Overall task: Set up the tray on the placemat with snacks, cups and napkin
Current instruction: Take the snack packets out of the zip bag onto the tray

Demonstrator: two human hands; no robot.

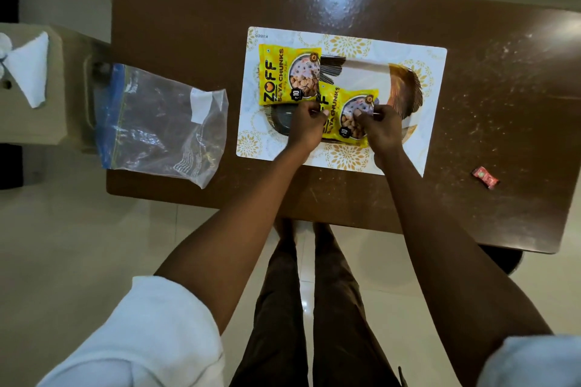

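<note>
Head cam: left hand (306,122) and right hand (380,127) both pinch the second soya packet (345,116), laying it at the near edge of the tray (399,85) on the placemat (434,56). The first packet (287,75) is at the far-left corner. Snack step, I'd say; next up is letting go and fetching the napkin (30,69) and cups.

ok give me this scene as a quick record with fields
placemat: white and gold, on the brown table
tray: on the placemat
far packet: yellow, across the tray's left end
near packet: yellow, over the tray, pinched by left hand and right hand
plastic bag: clear, at the table's left edge
napkin: white, left of the table
red wrapper: table's right side
</note>
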